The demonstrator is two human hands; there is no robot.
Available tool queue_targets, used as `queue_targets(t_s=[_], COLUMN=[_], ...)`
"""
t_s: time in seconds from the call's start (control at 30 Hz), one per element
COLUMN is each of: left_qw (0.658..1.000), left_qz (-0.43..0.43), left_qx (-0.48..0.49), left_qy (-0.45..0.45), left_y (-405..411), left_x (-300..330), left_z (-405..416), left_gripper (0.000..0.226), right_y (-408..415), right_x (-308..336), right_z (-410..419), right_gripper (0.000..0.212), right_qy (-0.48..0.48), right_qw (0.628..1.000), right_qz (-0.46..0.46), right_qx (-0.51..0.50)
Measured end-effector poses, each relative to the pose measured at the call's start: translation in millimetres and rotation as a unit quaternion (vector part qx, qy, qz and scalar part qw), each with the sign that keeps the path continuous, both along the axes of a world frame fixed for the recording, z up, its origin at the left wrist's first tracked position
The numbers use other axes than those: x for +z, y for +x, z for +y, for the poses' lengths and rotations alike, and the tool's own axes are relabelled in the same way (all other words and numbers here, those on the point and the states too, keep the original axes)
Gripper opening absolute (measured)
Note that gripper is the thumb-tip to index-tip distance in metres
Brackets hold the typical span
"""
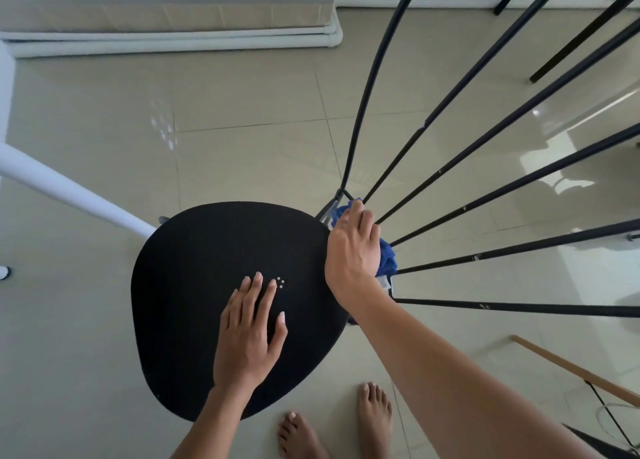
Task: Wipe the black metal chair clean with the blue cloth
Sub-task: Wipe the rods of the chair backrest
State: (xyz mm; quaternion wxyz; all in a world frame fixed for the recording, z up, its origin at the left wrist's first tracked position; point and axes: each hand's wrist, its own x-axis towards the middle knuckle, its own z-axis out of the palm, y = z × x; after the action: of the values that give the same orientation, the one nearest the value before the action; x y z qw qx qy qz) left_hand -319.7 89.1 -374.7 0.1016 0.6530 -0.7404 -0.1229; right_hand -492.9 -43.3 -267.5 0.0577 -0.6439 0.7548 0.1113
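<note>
While the black chair (194,285) is standing on the pale tiled floor (242,112), the person is leaning over it with both hands on its frame. The left hand (250,334) is lying flat on the seat, near the seat's middle, with its fingers straight and slightly spread; it is holding nothing. The right hand (353,247) is resting at the rear edge of the seat, where the thin back rods (485,140) are meeting the seat. Its fingers are curling over the blue cloth (387,258) and pressing the cloth against the base of the rods. The cloth is bunched under the palm, with folds showing beyond the fingertips and along the side of the hand away from the seat. The rods are fanning out from the seat's rear edge toward the upper right. A white tube (69,188) is running diagonally on the far left side of the seat. A wooden stick (575,372) is lying to the right of the seat, beyond the right forearm. The person's bare feet (346,420) are standing on the floor just below the seat's near edge.
</note>
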Motion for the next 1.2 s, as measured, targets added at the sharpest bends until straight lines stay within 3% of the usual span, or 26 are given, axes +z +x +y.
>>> queue_targets(t_s=[0.17,0.43,0.6,0.73,0.8,0.97,1.2], left_qw=[1.000,1.000,1.000,1.000,1.000,1.000,1.000], left_qz=[0.009,0.009,0.008,0.011,0.011,0.007,-0.003], left_qx=[0.006,0.002,-0.001,-0.001,0.000,0.005,-0.001], left_qy=[0.006,0.017,0.005,0.012,0.013,0.013,0.010], left_y=[0,3,2,2,2,1,3], left_x=[2,1,2,0,-1,0,-2], left_z=[1,0,0,-1,1,0,0], left_gripper=[0.061,0.061,0.059,0.060,0.060,0.060,0.061], right_y=[-10,-28,-25,-25,-24,-19,-33], right_x=[18,18,23,28,22,4,1], right_z=[-18,19,48,44,40,24,16], right_gripper=[0.062,0.046,0.046,0.079,0.083,0.078,0.070], right_qy=[0.021,0.136,0.185,0.077,0.017,-0.092,0.028], right_qw=[0.988,0.927,0.954,0.995,0.999,0.995,0.992], right_qz=[0.099,0.268,0.186,0.046,0.015,-0.010,0.080], right_qx=[0.119,0.225,0.146,0.047,0.025,0.048,0.097])
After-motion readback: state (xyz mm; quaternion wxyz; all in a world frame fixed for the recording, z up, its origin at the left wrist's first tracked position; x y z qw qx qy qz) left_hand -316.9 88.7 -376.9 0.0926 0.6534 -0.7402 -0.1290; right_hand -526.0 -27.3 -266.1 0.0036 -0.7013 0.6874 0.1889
